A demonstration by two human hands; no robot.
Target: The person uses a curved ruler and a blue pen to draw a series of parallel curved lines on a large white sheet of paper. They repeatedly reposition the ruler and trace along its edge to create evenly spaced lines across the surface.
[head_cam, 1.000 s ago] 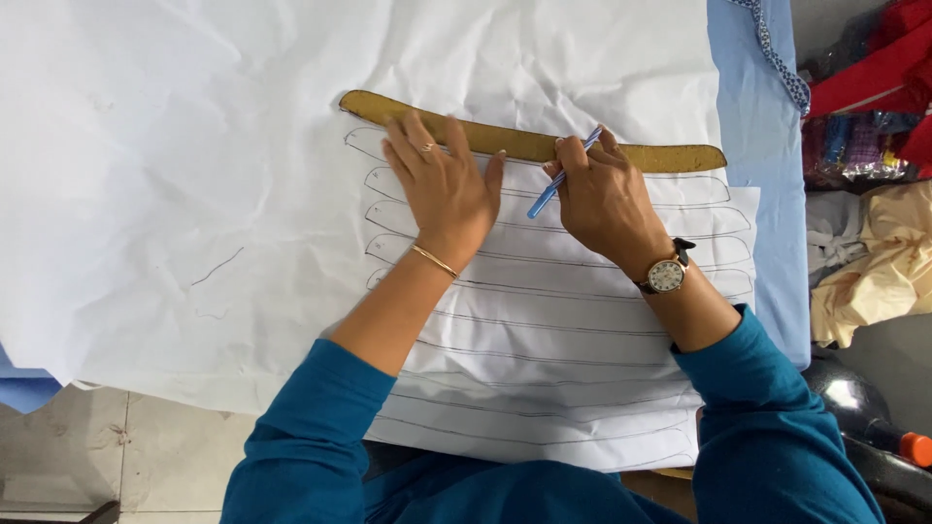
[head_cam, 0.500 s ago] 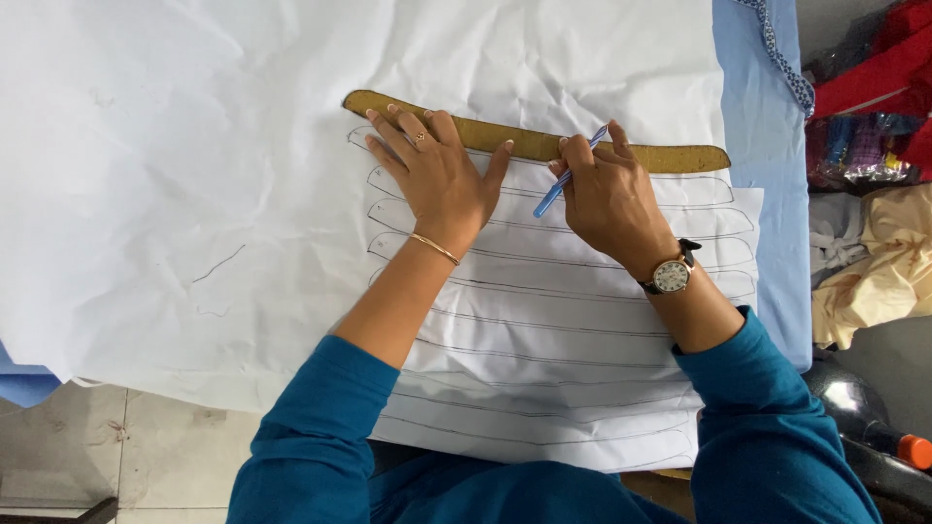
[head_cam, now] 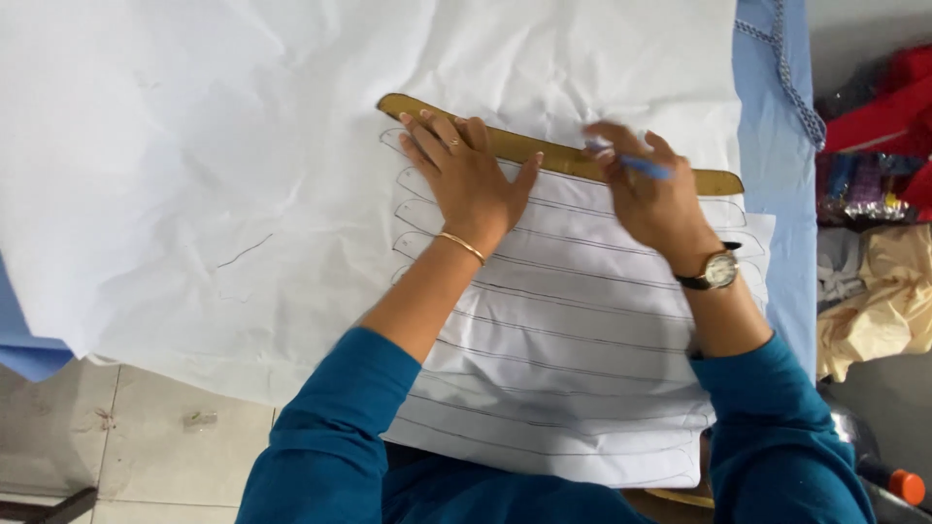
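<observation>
One long tan curved template (head_cam: 544,152) lies across the upper middle of the frame, on one large sheet of white paper (head_cam: 194,175) that covers most of the surface. Under the template, the paper carries a stack of drawn outlines of the same long shape; about eight or nine can be counted, but the lowest ones are partly hidden by the sleeves.

The left hand (head_cam: 466,175) is open and flat, with the fingers spread. Its fingertips press on the left part of the template and its palm rests on the paper just below. There is one ring on a finger and one thin gold bangle (head_cam: 460,246) on the wrist.

The right hand (head_cam: 649,199) is closed around one blue pen (head_cam: 636,165), in the upper right of the middle area. The pen tip is at the lower edge of the template; the hand is a little blurred. One wristwatch (head_cam: 715,271) with a dark strap sits on this wrist.

At the right edge of the frame, a strip of light blue cloth (head_cam: 777,194) shows beside the paper. Both arms wear teal sleeves (head_cam: 330,427).
</observation>
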